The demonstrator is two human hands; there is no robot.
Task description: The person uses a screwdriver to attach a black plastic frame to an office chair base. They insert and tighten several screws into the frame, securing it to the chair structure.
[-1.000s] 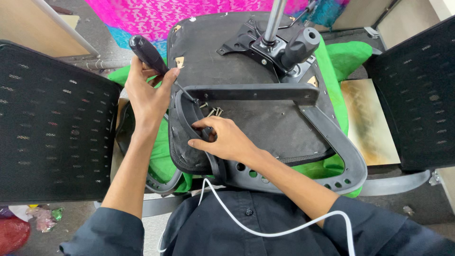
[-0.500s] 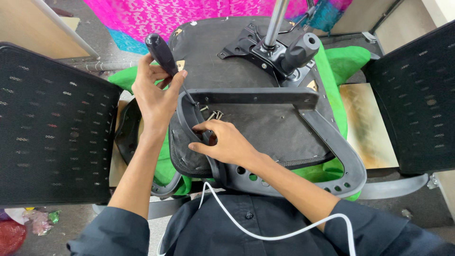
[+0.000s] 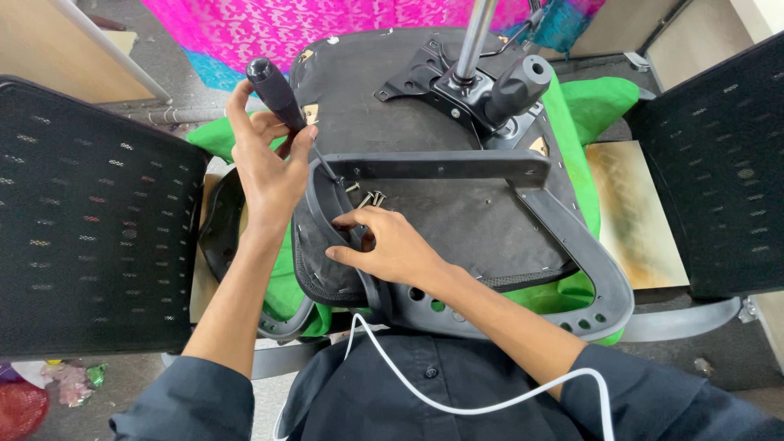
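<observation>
While the upturned chair seat (image 3: pixel 425 106) lay underside-up in front of me on a green cloth (image 3: pixel 600 102), my left hand (image 3: pixel 269 167) was wrapped around the black handle of a screwdriver (image 3: pixel 282 98), its thin shaft slanting down into the near-left corner of the grey armrest frame (image 3: pixel 523 204). My right hand (image 3: pixel 392 245) was closed on that same corner of the frame, fingers curled over its inner edge, pressing it against the seat. Neither hand was spread; each was gripping its own thing.

As far as I could judge, the fastening was at an early or middle stage. A few loose screws (image 3: pixel 369 197) lay on the seat's dark underside just beside the screwdriver tip, so not all had gone in. Whether the screw under the tip was seated I could not tell, since the frame's edge hid it. The far bar of the frame lay across the seat near the tilt mechanism (image 3: pixel 482 98) and the gas-lift column (image 3: pixel 476 37), and I saw no screw heads there clearly. Two black mesh backrests (image 3: pixel 90 212) stood to either side, untouched, and a white cable (image 3: pixel 457 400) trailed across my dark shirt.
</observation>
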